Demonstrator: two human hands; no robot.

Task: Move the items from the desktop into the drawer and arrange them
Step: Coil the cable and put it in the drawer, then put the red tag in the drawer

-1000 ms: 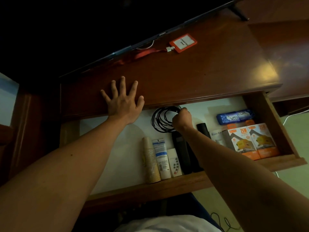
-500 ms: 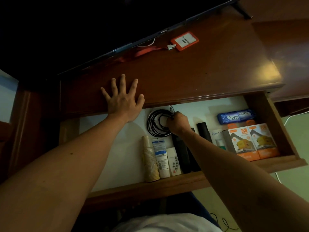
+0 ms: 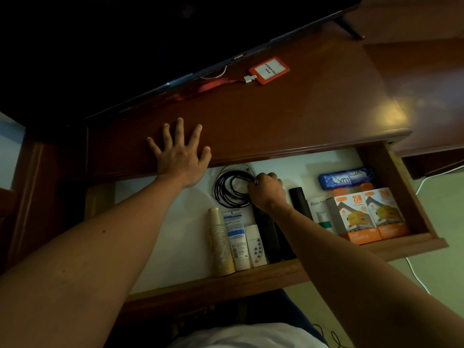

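The right hand [image 3: 267, 190] is curled closed on the coiled black cable [image 3: 232, 189], which lies on the white floor of the open drawer [image 3: 411, 197], behind the stacked paper cups [image 3: 221, 244]; the left hand [image 3: 182, 156] lies flat, fingers spread, on the desktop [image 3: 288, 116]

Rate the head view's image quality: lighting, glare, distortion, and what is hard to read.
Head view: dim and warm overall; the television is nearly pure black; a glare patch sits on the desktop at right; wide-angle bending curves the desk edges; the white drawer floor is brightest, so the black cable coil at the right hand reads clearly.
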